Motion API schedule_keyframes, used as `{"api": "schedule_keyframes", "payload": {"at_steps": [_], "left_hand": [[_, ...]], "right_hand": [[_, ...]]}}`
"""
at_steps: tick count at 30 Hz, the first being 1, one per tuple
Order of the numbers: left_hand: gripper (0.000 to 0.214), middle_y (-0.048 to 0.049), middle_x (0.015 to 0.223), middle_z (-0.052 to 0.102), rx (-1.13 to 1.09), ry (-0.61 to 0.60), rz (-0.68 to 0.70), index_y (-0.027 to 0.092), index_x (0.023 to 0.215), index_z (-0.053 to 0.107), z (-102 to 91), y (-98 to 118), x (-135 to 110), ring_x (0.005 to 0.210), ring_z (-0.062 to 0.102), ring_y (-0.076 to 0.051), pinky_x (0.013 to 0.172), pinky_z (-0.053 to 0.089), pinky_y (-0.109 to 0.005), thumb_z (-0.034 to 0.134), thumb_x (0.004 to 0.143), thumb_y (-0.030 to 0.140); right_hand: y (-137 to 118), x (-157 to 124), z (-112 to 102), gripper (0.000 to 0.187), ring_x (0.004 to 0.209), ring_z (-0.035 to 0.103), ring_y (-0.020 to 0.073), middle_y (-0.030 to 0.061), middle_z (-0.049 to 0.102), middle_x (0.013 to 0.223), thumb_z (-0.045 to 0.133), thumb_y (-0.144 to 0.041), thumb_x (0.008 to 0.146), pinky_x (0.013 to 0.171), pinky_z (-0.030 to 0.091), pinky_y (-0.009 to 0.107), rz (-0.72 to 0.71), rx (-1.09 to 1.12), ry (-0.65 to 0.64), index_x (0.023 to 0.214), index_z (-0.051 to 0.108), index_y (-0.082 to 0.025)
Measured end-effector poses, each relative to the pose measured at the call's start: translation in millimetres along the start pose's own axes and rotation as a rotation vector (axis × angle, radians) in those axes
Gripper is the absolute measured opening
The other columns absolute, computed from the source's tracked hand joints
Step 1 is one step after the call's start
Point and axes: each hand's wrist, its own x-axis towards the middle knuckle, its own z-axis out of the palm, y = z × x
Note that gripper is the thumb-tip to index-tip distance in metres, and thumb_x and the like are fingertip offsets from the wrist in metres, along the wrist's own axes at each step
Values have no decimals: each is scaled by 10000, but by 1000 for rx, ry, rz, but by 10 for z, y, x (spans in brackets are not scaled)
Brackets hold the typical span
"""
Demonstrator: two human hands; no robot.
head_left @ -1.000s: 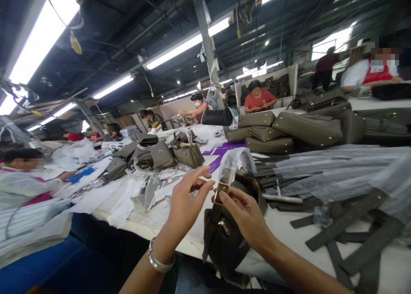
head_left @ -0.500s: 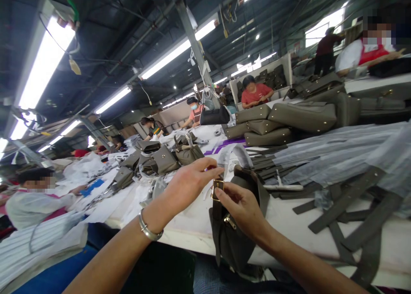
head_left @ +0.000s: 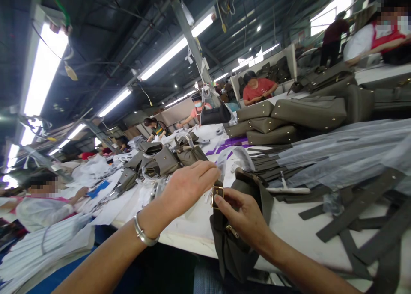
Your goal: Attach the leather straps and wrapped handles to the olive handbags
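Note:
My right hand (head_left: 245, 215) pinches a gold buckle (head_left: 217, 197) between thumb and fingers, on the strap of a dark olive handbag (head_left: 236, 255). The bag stands at the table's front edge and has a gold zip pull (head_left: 231, 231) below the buckle. My left hand (head_left: 192, 183), a silver bangle on its wrist, is held just above and left of the buckle. Its fingers are straight and close together. The thumb and whatever lies behind the fingertips are hidden. A clear-wrapped handle (head_left: 242, 156) rises behind the bag.
Dark strips (head_left: 359, 204) and plastic-wrapped straps (head_left: 346, 152) cover the table's right side. Behind them lie stacked olive bags (head_left: 308, 113). A white-handled tool (head_left: 289, 190) rests beside my bag. More bags (head_left: 163, 159) stand at the left; several co-workers sit around the table.
My left hand's fingers have straightened and closed together, where earlier they were parted at the strap. My right hand keeps its pinch on the buckle. The view has shifted slightly.

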Motion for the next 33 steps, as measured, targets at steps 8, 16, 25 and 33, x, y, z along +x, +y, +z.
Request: {"api": "schedule_keyframes", "payload": {"at_steps": [8,16,25,33], "left_hand": [[158,-100,1008,693,-43,131,91,110,1087,567,75,102,-169,906,660,-193,766,581,-305,453,989,157],[177,-126,940,723,92,225,222,59,1052,590,56,299,-263,844,693,-210,747,599,-327,434,972,83],[201,-110,1003,723,-177,129,117,110,1134,586,274,486,-636,893,684,-190,791,586,-307,459,978,115],[726,-126,1296,628,-801,-56,-492,215,1342,512,649,433,-933,1122,631,-269,960,520,-391,784,727,489]], "right_hand": [[86,20,13,275,758,622,169,24,698,827,558,-405,932,683,478,242,6,-58,41,889,698,-173],[126,-114,48,576,925,696,208,23,743,968,679,-295,844,841,544,293,78,163,24,1382,496,-202],[204,-190,-39,602,976,709,224,23,762,1030,659,-248,857,921,525,352,94,25,-25,1426,463,-231],[184,-484,-231,461,1031,686,256,62,741,1115,610,-329,904,916,516,410,41,-462,-164,1351,549,-237]]}}
